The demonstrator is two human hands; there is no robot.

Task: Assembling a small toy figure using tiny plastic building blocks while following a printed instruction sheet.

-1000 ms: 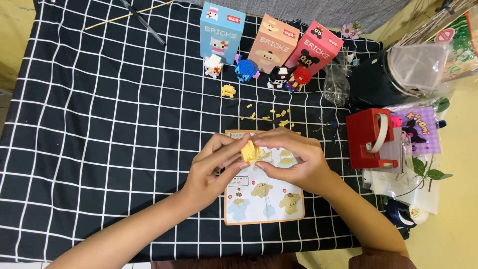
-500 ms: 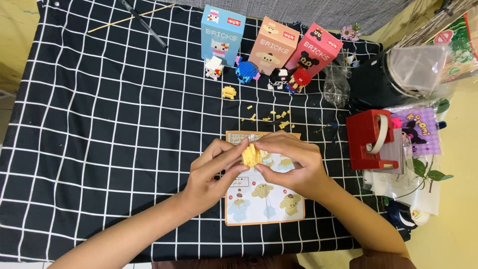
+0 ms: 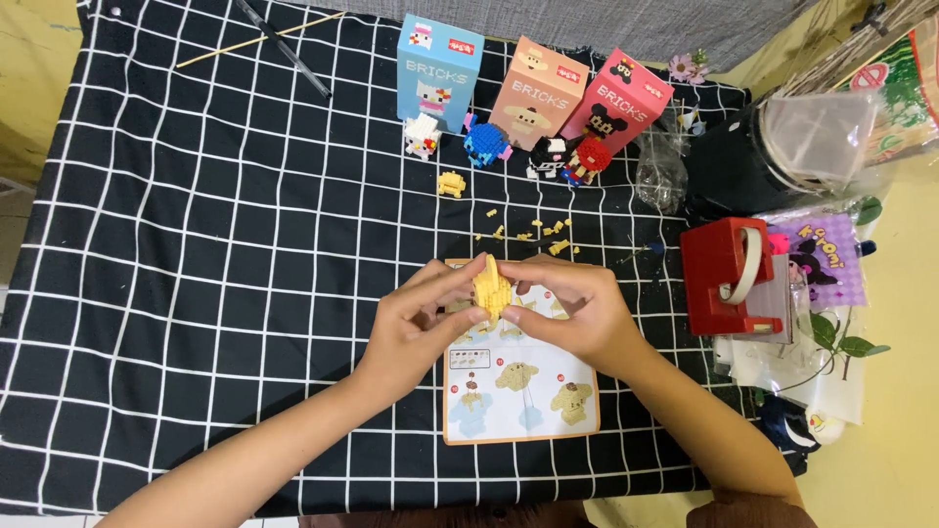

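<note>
Yellow plastic bricks form the small block figure [image 3: 492, 286] that both hands pinch between them, above the middle of the surface [image 3: 196, 244], which is draped in a black cloth with a white grid. The left hand [image 3: 421, 323] clamps the figure from its side with thumb and fingertips; the right hand [image 3: 567, 308] closes on it from the other side, fingers curled over the top. Beneath the hands lies a printed instruction sheet with an orange border [image 3: 518, 396], reaching toward the near edge.

Just beyond the hands, loose yellow brick pieces [image 3: 533, 233] are scattered on the cloth, and a small yellow brick cluster [image 3: 451, 184] sits apart from them. Along the far edge stand three cardboard boxes: a blue box [image 3: 440, 68], a peach box [image 3: 538, 93] and a pink box [image 3: 626, 98]. In front of them stand four finished brick figures: a white figure [image 3: 422, 134], a blue figure [image 3: 486, 142], a black figure [image 3: 546, 156] and a red figure [image 3: 585, 159]. At the right edge sits a red tape dispenser [image 3: 729, 279]. A thin wooden stick [image 3: 259, 41] lies near the far left corner.
</note>
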